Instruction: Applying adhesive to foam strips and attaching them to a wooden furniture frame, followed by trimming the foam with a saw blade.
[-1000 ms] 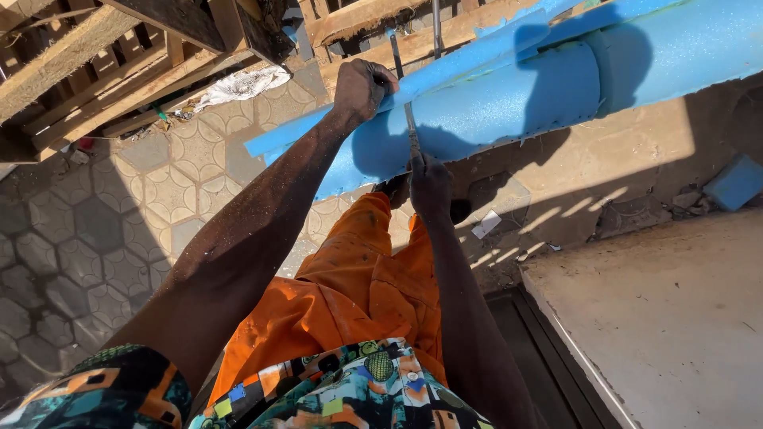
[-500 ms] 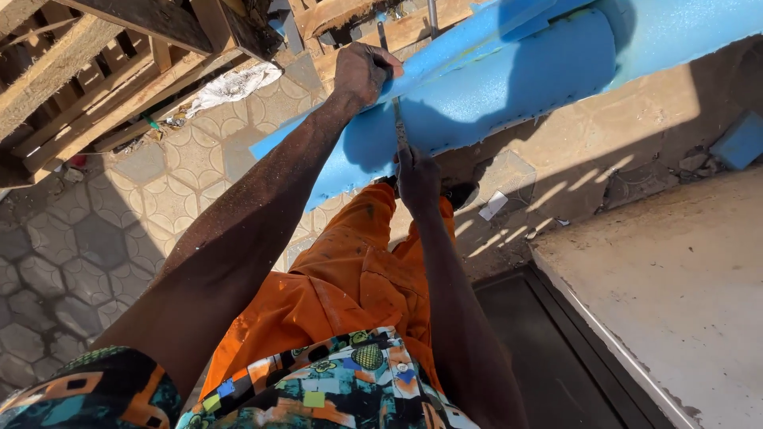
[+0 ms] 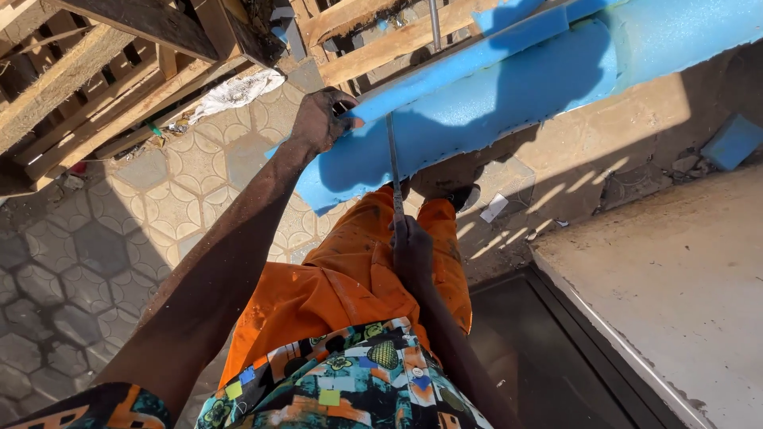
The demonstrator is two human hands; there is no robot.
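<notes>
Under our left hand (image 3: pixel 322 119) lies one long blue foam sheet (image 3: pixel 509 99), and that hand is clamped on its upper edge. Our right hand (image 3: pixel 412 253) sits lower, above the orange shorts (image 3: pixel 350 278), closed around the handle of one thin blade (image 3: pixel 393 171). That blade rises from the right hand and meets the foam just right of the left hand. Beyond the left hand stand wooden pallets (image 3: pixel 119 71); we cannot count them. One small blue offcut (image 3: pixel 731 141) lies well to the right.
</notes>
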